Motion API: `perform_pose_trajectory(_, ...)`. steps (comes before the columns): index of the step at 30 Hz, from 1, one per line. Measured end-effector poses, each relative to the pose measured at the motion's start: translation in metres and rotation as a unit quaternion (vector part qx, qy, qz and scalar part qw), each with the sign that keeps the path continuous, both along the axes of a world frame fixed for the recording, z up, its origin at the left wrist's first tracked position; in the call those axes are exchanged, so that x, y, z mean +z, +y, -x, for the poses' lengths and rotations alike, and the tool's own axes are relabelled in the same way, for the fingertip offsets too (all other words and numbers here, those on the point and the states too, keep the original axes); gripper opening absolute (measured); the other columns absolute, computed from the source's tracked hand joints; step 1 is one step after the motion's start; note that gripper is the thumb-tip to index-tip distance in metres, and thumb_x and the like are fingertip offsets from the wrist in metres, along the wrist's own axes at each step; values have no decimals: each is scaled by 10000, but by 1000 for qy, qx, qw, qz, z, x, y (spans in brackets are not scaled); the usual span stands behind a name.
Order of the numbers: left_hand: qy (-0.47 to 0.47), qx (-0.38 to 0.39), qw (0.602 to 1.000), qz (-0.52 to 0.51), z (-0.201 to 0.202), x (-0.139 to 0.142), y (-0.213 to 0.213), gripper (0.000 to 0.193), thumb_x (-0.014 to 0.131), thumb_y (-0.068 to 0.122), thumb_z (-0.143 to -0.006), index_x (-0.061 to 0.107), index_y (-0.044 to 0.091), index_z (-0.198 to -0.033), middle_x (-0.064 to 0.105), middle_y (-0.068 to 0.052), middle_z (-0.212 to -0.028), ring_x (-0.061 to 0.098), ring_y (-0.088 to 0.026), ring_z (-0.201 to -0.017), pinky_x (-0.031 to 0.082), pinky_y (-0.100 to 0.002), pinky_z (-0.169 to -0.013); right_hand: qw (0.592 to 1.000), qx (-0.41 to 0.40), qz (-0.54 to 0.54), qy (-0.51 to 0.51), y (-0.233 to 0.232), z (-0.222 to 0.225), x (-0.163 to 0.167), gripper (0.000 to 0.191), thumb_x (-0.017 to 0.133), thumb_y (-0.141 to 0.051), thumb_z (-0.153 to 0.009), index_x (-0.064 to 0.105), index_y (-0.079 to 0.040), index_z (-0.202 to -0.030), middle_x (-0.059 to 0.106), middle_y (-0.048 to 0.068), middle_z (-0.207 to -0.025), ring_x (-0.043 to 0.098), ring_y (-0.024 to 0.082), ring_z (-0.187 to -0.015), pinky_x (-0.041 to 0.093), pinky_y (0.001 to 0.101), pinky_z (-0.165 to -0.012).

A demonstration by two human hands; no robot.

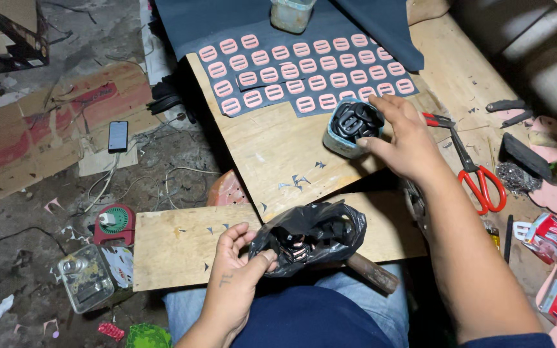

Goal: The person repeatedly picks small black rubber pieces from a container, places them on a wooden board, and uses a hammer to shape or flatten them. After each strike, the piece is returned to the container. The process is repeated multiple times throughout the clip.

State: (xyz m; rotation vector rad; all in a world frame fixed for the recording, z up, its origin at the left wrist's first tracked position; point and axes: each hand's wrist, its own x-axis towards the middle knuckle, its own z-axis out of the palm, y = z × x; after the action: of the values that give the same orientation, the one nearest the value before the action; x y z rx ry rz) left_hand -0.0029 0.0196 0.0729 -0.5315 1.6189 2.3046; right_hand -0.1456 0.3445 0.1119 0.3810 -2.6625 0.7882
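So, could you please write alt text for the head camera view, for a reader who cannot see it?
Seen from above, a person's left hand holds open a black plastic bag of dark buckles while the right hand rests on a small tub of black buckles. Pink buckles lie in rows on dark fabric beyond; red-handled scissors lie at right.

The room is dim, lit from somewhere overhead and in front of the person, so the plywood board (272, 148) beyond the right hand (407, 145) glows warm and bright. The concrete floor (27, 212) left of the left hand (236, 270) sinks into grey gloom. Glare flecks the black plastic bag (307, 235) held there. Focus is sharp centrally; the corners stretch and soften slightly.
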Motion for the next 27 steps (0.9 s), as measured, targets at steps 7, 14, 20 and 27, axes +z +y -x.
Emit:
perform_pose_trajectory(7, -10, -35, 999, 5, -4, -11, -8, 624, 670, -60, -814, 404, -11, -1376, 636, -170, -1019, 639, -178, -803, 541, -304, -735, 998, -19, 5, -67, 13, 22, -9, 462, 764, -81, -850, 699, -95, -1307, 684, 166, -1269, 638, 322, -1188, 480, 376, -1025)
perform_pose_trajectory(14, 43, -51, 996, -51, -3, -8, -8, 548, 604, -58, -873, 434, 9, -1390, 655, -176, -1178, 661, -175, -851, 547, -322, -775, 993, -64, 85, 52, -15, -3, 9, 236, 686, -83, -1004, 716, -41, -1234, 705, 150, -1126, 693, 287, -1040, 527, 344, -924)
perform_pose_trajectory(20, 110, -87, 989, -37, -4, 0, -1, 698, 580, -92, -858, 338, 73, -1492, 543, -179, -1451, 624, -151, -976, 558, -311, -863, 961, 222, 58, -158, -68, -84, 44, 247, 702, -184, -902, 721, -57, -1112, 748, 89, -986, 741, 256, -927, 564, 351, -817)
perform_pose_trajectory(27, 140, -117, 976, -122, -9, 6, 4, 749, 570, -125, -853, 294, 74, -1521, 535, -186, -1461, 622, -158, -974, 546, -311, -849, 967, 223, 3, -123, -100, -100, 27, 329, 759, -177, -822, 702, -37, -1114, 714, 130, -987, 688, 343, -922, 544, 424, -785)
